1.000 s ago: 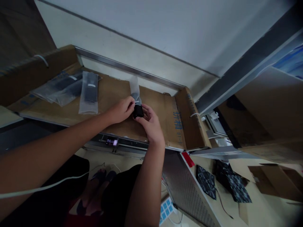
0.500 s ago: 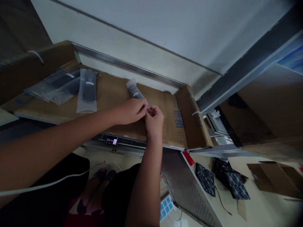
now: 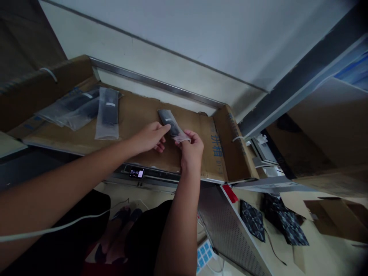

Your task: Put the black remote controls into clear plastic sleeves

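Observation:
A small clear plastic bag with a dark object inside lies tilted over the cardboard sheet. My right hand pinches the near end of the bag with closed fingers. My left hand rests beside the bag on its left, fingers stretched out and touching its edge. Further left on the cardboard lie several more clear bags with dark objects.
A cardboard flap with blue print stands to the right. A small lit display sits under the bench edge. Black fans lie on the floor right, beside a perforated metal panel. A white cable crosses my left arm.
The dark object has gone fully into the bag. The bag has dropped from upright to lying tilted on the cardboard. My left hand has let go of the bag's mouth and spread beside it.

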`<state>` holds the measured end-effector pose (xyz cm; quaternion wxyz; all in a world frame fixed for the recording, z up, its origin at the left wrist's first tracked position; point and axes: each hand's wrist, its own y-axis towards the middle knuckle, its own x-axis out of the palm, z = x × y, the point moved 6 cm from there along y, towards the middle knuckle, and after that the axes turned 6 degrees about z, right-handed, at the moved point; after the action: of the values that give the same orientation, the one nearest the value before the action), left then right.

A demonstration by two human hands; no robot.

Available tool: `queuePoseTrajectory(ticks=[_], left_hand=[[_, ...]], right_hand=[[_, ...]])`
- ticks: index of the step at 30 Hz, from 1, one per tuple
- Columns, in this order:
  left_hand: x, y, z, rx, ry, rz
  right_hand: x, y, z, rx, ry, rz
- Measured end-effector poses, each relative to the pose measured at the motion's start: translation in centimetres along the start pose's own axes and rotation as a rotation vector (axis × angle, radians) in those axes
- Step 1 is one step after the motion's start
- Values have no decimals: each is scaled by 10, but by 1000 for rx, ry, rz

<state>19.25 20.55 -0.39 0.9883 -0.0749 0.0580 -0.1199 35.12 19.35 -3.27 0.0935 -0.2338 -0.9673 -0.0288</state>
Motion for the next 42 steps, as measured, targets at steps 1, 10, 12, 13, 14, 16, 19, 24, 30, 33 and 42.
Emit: queuePoseTrajectory(ticks=[1, 10, 12, 13, 14, 16, 19, 24, 30, 33, 42], left_hand=[[1, 6, -8, -91, -107, -22], [3, 36, -15, -68, -525, 290], [3, 37, -14, -33, -533, 245], [1, 37, -13, -6, -532, 232], [-1, 37, -13, 23, -519, 230], [-4, 38, -14, 84, -463, 242], [-5, 40, -17, 151, -377, 275], [-4, 37, -16, 264, -280, 332], [-5, 33, -13, 271, -320, 364], [-7, 34, -15, 248, -355, 370], [-11, 37, -19, 267, -296, 381]], right_hand=[[0, -1, -1, -9, 5, -7], [10, -16, -9, -74, -76, -210], [14, -20, -11, -85, -104, -261], [14, -22, -12, -78, -128, -278], [13, -24, -12, -60, -156, -285], [9, -28, -11, -11, -208, -295], [3, -32, -14, 42, -209, -323], [-2, -32, -12, 186, -172, -235], [10, -40, -16, 206, -244, -347], [7, -42, -18, 204, -259, -391], [10, -35, -9, 254, -220, -262]])
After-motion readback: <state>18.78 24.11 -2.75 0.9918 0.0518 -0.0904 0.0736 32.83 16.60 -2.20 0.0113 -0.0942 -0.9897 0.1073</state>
